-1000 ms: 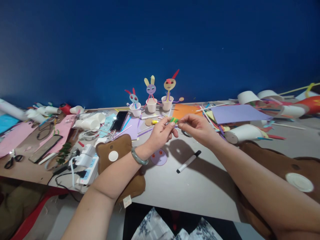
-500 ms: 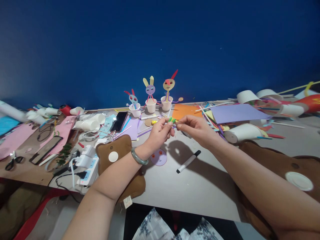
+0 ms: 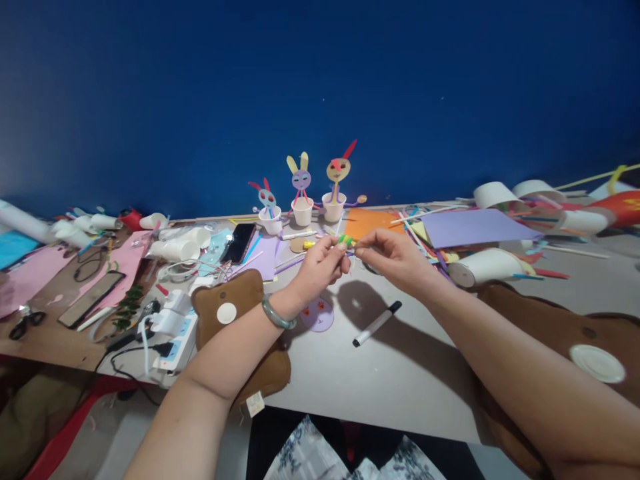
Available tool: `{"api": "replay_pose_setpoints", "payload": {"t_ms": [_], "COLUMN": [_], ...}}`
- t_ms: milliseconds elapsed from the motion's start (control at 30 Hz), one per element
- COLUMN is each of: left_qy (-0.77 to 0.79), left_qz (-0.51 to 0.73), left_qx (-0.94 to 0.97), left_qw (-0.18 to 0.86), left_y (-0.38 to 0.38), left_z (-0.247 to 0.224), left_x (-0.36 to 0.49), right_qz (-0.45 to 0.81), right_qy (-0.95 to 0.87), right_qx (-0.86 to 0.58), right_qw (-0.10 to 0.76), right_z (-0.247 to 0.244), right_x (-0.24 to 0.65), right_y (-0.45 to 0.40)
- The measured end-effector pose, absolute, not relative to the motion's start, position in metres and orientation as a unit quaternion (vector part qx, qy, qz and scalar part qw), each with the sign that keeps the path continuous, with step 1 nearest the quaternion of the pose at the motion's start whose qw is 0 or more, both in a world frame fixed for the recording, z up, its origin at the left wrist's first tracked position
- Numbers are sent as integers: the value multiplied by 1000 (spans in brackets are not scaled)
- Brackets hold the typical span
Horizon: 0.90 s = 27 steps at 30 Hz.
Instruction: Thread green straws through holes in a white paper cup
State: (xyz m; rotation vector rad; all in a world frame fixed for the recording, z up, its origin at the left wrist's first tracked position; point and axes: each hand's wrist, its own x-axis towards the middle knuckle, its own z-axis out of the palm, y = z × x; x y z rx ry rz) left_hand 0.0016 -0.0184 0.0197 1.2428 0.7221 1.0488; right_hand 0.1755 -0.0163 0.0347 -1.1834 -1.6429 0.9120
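Observation:
My left hand is closed on a small green and yellow piece, pinched between thumb and finger. My right hand is beside it, fingertips pressed together at the piece's right end; whatever lies between them is too small to make out. Below my left hand, a round purple paper face with orange eyes lies on the grey table. A black-capped white marker rests to its right. Behind my hands stand three white cups holding paper-faced figures.
Brown cushions lie at left and right. A power strip, phone and scissors are on the left. Orange paper, purple paper and white cups spread across the back right.
Both hands keep nearly the same place and grip. The green and yellow piece has turned slightly, and a little more of it shows between them.

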Motion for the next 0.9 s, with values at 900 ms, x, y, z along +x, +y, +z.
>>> {"api": "replay_pose_setpoints", "payload": {"t_ms": [900], "left_qy": [341], "left_qz": [468], "left_qx": [560], "left_qw": [592], "left_y": [-20], "left_z": [20], "left_x": [1], "right_qz": [400], "right_qy": [-641], "right_qx": [-473], "right_qw": [453], "right_z": [37], "right_x": [172], "right_y": [-19]}}
